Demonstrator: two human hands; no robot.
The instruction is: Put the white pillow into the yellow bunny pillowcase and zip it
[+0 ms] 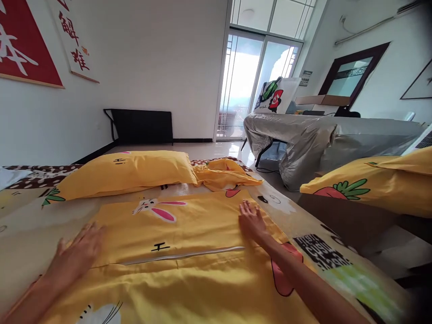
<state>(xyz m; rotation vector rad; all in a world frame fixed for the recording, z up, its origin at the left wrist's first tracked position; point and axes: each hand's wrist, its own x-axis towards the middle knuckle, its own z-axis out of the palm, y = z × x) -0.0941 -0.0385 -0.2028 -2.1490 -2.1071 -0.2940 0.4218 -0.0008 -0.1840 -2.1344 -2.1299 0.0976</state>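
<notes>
A yellow zippered pillowcase [199, 225] with a rabbit print lies spread flat in front of me, and its pale zipper [182, 256] runs across the middle. At its left edge, my left hand [79, 249] rests palm down with the fingers stretched out, slightly blurred. My right hand [251, 220] lies flat on the upper right part of the cloth, fingers extended. Neither hand grips anything. Just beyond is a stuffed yellow pillow [131, 173], with a crumpled yellow cloth [227, 174] beside its right end.
Under the pillowcase is a patterned cover [276, 202]. Another yellow pillow [364, 184] sits at the right, above a dark brown surface. Further back stands a table in silver plastic sheeting [303, 135], holding a printed bag [275, 96] and boxes. A black panel [143, 127] leans against the wall.
</notes>
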